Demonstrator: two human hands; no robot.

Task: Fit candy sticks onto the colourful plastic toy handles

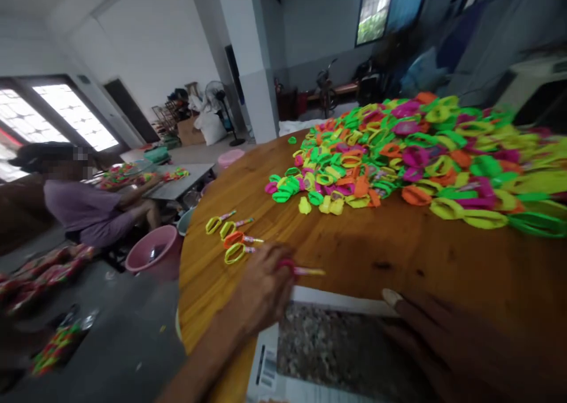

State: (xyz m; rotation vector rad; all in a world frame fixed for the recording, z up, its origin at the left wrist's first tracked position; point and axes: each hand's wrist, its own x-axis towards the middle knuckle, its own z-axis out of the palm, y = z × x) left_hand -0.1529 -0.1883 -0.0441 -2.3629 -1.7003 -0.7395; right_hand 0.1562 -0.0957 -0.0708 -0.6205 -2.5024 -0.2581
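Note:
Over the wooden table my left hand (264,282) is closed, somewhat blurred, around a pink plastic loop (287,265) with a thin yellow-tipped stick pointing right. Beside it several similar pieces lie in a row, among them a yellow loop with a stick (234,252) and an orange one (234,239). My right hand (447,338) is in shadow at the lower right, its fingers stretched out over a speckled, granite-patterned panel (332,344). That panel lies on a white sheet with a barcode (268,364). Nothing shows in the right hand.
A big heap of neon plastic loops (381,149) covers the back right of the round wooden table (354,243). On the left a person in a purple shirt (80,196) sits at a grey table (186,181). A pink basin (153,249) stands on the floor between.

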